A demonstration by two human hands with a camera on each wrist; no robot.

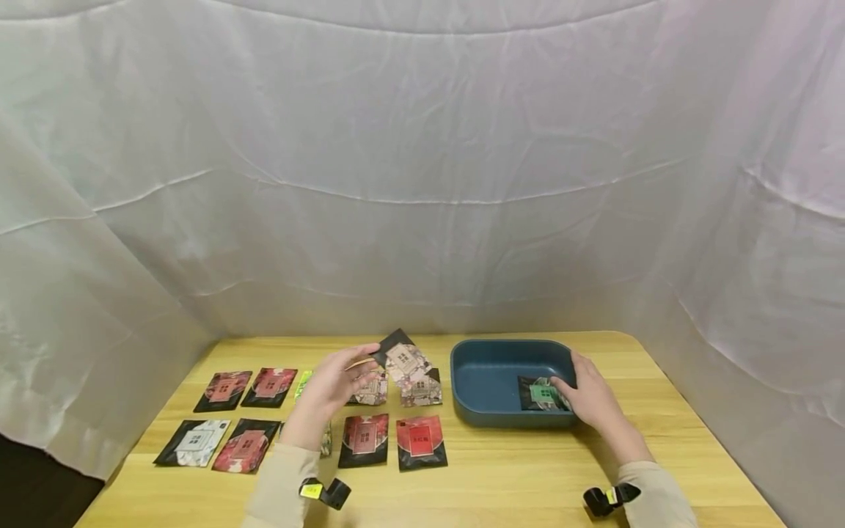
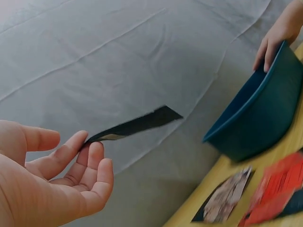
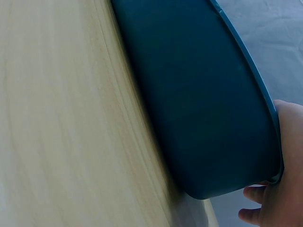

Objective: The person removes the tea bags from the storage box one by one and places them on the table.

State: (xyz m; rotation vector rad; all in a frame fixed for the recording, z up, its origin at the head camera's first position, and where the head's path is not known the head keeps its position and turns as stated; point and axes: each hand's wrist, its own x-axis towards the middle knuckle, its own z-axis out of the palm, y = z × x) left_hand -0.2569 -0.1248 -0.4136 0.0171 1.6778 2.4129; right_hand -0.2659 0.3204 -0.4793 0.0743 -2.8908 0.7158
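Note:
My left hand [image 1: 328,386] pinches a black sachet with a pale floral label [image 1: 404,359] by one corner, raised over the back row of sachets. The left wrist view shows this sachet [image 2: 137,124] edge-on, its end between the fingers. At the right, my right hand [image 1: 594,394] grips the right rim of a dark blue plastic basin [image 1: 488,419], thumb over the inner side. A black sachet with a green label [image 1: 543,394] lies inside the basin near that thumb. In the right wrist view the basin's outer wall [image 3: 199,104] fills the middle, fingers beyond its rim.
Two rows of flat sachets lie on the wooden table [image 1: 502,477]: a red one [image 1: 422,442], a dark red one [image 1: 364,438], a white one [image 1: 194,441] and several others. Two pale floral ones, one of them a sachet [image 1: 422,390], lie beneath the raised sachet. A grey curtain [image 1: 409,183] stands behind.

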